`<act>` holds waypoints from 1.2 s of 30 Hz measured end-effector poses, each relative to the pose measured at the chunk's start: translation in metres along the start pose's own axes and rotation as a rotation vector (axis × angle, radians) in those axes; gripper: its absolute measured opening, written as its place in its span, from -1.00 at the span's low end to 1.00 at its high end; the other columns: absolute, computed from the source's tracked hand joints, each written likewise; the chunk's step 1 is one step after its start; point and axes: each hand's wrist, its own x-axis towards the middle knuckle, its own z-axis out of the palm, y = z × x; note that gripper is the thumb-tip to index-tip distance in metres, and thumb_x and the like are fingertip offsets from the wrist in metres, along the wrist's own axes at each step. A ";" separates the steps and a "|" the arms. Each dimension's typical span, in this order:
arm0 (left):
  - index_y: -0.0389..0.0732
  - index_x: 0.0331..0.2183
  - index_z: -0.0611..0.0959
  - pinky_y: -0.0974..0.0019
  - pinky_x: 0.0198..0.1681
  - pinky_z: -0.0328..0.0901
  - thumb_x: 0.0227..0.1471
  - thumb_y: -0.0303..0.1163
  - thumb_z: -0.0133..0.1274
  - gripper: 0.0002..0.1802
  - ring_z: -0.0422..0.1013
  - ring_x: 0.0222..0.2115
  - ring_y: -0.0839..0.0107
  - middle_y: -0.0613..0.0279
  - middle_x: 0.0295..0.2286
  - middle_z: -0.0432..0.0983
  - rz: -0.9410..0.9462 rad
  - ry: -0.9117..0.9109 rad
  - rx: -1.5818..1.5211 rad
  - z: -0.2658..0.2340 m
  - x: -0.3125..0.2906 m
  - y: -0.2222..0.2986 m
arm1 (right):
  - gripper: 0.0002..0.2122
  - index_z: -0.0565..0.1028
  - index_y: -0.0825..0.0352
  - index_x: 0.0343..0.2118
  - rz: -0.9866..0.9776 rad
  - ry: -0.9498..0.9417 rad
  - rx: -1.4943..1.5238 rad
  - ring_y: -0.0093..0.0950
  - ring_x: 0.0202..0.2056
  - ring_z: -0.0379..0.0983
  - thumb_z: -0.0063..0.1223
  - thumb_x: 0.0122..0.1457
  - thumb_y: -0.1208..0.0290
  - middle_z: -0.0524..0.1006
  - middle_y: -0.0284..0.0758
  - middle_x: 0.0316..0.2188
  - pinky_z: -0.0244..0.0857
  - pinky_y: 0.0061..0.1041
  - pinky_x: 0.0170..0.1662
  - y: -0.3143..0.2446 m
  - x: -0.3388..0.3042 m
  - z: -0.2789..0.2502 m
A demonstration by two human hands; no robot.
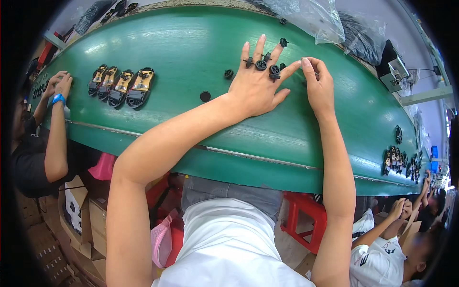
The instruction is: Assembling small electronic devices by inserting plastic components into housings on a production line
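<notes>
While your left hand (253,86) lies palm down over the green bench (186,52), its fingers are fanned wide, with small black wheel-and-axle pieces (260,65) sitting among them and over the knuckles. The spread seems to make separate slots, so that the round parts don't roll off or knock together; you can't tell from above whether any axle is actually gripped between two fingers. One loose wheel (283,42) is right by a fingertip, while another wheel (228,74) rests beside the hand and a plain black disc (205,96) lies near your wrist.

Your right hand (320,88) has thumb and index brought together, meeting the tip of your left index finger. Whether they pinch a thin part is too small to tell. Its nearness probably lets one hand work while the other acts as a holder.

To your left, four black-and-yellow toy car chassis (141,87) stand side by side, well apart from your hands, perhaps lined up for easy counting and reach. Beyond them is a co-worker's hand (63,83), above a blue wristband (59,98). Clear plastic bags (313,19) lie along the far edge.
</notes>
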 end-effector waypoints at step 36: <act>0.30 0.37 0.11 -0.61 0.20 -0.23 0.08 0.20 0.09 -0.08 -0.26 0.28 -0.55 -0.15 0.34 -0.10 -0.003 0.133 0.062 -0.036 0.046 -0.017 | -0.59 0.57 0.42 -0.14 -0.038 0.014 0.008 -0.35 -0.10 0.54 0.12 0.27 0.08 0.62 -0.17 -0.20 0.35 -0.38 0.03 0.003 -0.004 -0.002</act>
